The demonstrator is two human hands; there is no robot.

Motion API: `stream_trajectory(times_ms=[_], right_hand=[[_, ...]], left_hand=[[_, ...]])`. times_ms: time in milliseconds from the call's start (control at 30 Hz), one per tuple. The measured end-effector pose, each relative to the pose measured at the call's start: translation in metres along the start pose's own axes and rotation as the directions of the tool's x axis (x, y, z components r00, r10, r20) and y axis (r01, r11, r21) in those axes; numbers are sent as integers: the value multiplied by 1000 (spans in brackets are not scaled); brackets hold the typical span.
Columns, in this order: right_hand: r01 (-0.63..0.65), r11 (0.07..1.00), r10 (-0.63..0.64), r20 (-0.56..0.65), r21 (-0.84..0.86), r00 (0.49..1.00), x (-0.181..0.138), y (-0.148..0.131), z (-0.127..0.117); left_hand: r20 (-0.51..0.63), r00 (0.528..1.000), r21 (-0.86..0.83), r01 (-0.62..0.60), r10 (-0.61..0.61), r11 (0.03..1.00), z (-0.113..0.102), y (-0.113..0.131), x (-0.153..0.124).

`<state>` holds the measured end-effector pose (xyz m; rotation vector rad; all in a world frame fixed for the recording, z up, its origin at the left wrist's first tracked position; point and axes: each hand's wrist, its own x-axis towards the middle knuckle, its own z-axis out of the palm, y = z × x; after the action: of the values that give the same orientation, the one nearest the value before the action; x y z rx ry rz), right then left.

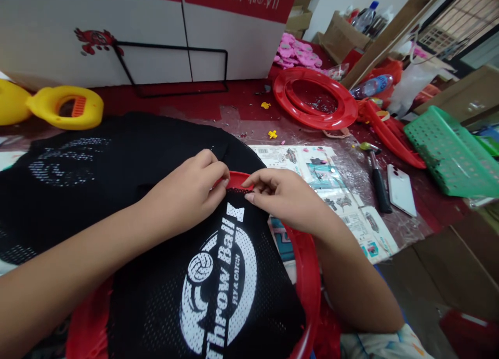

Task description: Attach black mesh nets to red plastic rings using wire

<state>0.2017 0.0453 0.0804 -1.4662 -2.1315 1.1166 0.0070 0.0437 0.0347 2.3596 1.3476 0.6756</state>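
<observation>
A red plastic ring (307, 276) lies in front of me with black mesh cloth (218, 296) stretched over it, printed in white with a ball and "Throw Ball". My left hand (187, 192) pinches the mesh edge at the ring's far rim, fingers closed. My right hand (284, 195) pinches the same edge just to the right, fingertips pressed together on the cloth. More black mesh (89, 177) is piled behind the ring to the left.
Another red ring (315, 96) lies at the back right. A hammer (378, 179) and a white phone (401, 190) rest right of printed sheets (335, 192). A green basket (448, 151) is far right, yellow plastic parts (64, 106) far left, a white box (156, 31) behind.
</observation>
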Motion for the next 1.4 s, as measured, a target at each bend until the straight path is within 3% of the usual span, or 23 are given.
stream_trajectory(times_ms=[133, 233, 533, 1200, 1333, 1400], right_hand=[[-89, 965, 73, 74, 245, 995, 5, 5, -8], [-129, 947, 107, 92, 293, 990, 6, 6, -9], [-24, 997, 28, -50, 69, 998, 4, 8, -6], [18, 996, -26, -92, -89, 995, 6, 5, -4], [-1, 994, -15, -149, -111, 989, -8, -7, -16], [-17, 971, -3, -82, -238, 997, -17, -17, -18]], left_hand=[[-3, 1000, 4, -6, 6, 1000, 0, 0, 0], [-2, 1000, 8, -8, 8, 1000, 0, 0, -1], [1, 1000, 25, -27, 27, 999, -1, -1, 0], [48, 997, 57, -59, 56, 997, -5, 1, -3], [112, 994, 146, -33, 17, 989, -11, -3, -5], [110, 993, 276, 8, -39, 961, -18, -2, -9]])
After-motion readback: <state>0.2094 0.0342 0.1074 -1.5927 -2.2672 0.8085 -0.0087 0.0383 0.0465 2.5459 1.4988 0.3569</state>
